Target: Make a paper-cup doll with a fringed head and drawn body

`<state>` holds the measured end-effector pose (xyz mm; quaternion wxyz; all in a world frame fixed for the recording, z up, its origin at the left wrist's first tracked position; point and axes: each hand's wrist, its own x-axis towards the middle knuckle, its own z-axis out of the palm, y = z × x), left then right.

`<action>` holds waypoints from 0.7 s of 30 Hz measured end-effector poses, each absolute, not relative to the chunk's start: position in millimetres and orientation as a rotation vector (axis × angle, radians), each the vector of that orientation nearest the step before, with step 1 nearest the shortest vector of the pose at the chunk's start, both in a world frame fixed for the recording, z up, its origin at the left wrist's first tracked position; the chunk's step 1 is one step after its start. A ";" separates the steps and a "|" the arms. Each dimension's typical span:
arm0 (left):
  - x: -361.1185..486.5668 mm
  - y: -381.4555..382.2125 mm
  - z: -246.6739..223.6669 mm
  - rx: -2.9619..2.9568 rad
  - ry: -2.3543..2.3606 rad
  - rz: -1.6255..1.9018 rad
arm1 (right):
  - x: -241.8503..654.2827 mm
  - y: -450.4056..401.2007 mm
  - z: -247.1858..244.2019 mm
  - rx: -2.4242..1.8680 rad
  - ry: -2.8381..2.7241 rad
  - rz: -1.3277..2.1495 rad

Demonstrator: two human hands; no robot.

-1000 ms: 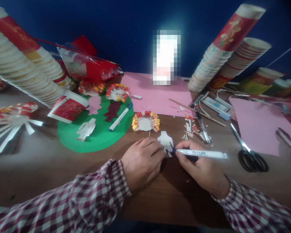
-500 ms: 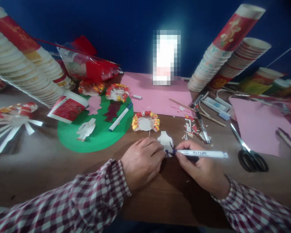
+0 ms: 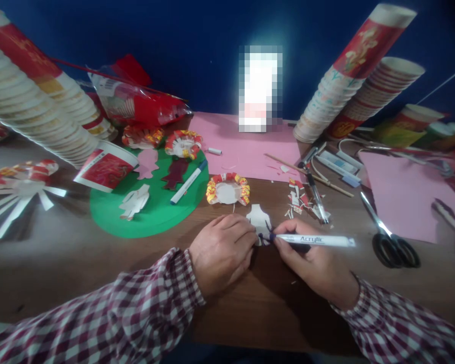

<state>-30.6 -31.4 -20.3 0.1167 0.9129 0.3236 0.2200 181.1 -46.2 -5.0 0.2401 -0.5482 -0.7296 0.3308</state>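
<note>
My right hand (image 3: pixel 313 258) is closed on a white marker (image 3: pixel 318 240) lettered "Acrylic", its dark tip on a small white paper cutout (image 3: pixel 258 218). Dark lines mark the lower part of the cutout. My left hand (image 3: pixel 225 250) has its fingers pressed together on the cutout's left edge, pinning it to the table; its fingertips are partly hidden. Just beyond lies a ring of folded red and yellow paper (image 3: pixel 228 191) with a pale centre.
A green paper disc (image 3: pixel 155 225) at left bears cutouts and a blue-capped marker (image 3: pixel 189 183). Scissors (image 3: pixel 390 242) lie right of my right hand. Paper cup stacks (image 3: pixel 337 86) lean at both sides. Pink sheets (image 3: pixel 246 156), a pen and paper scraps (image 3: pixel 299 197) lie behind.
The marker's tip has shifted very slightly on the cutout, and the dark marking there looks a little larger. My left hand has hardly moved.
</note>
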 end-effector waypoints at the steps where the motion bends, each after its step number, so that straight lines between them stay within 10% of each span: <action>1: -30.7 -31.3 -20.1 2.671 0.946 0.646 | 181.2 -46.4 -5.0 -1.500 -1.999 0.907; 21: -30.7 -31.0 -19.0 2.665 0.946 0.638 | 181.3 -47.1 -5.6 -1.463 -1.994 0.911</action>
